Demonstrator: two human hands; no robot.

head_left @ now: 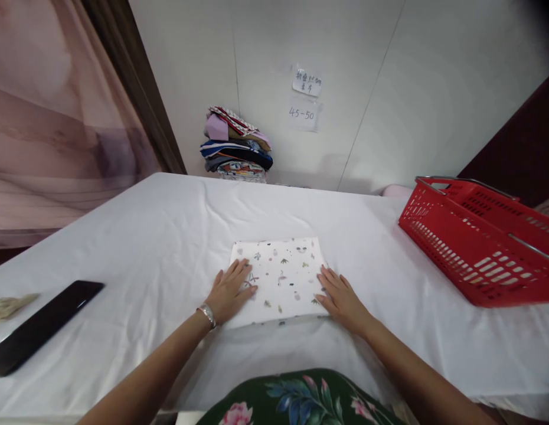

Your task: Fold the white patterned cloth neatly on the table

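A folded white cloth with small printed motifs [281, 274] lies flat on the white-covered table [159, 236], near its front edge. My left hand [230, 290] rests flat on the cloth's left side, fingers stretched out, a metal bracelet on the wrist. On the cloth's right lower corner lies my right hand [340, 298], also flat with fingers apart. Neither hand grips anything.
A red plastic basket [478, 242] stands at the table's right. A long black flat object [39, 324] lies at the left front, with a small tan scrap [9, 306] beside it. A stack of folded clothes [237, 147] sits at the back against the wall under two paper notes.
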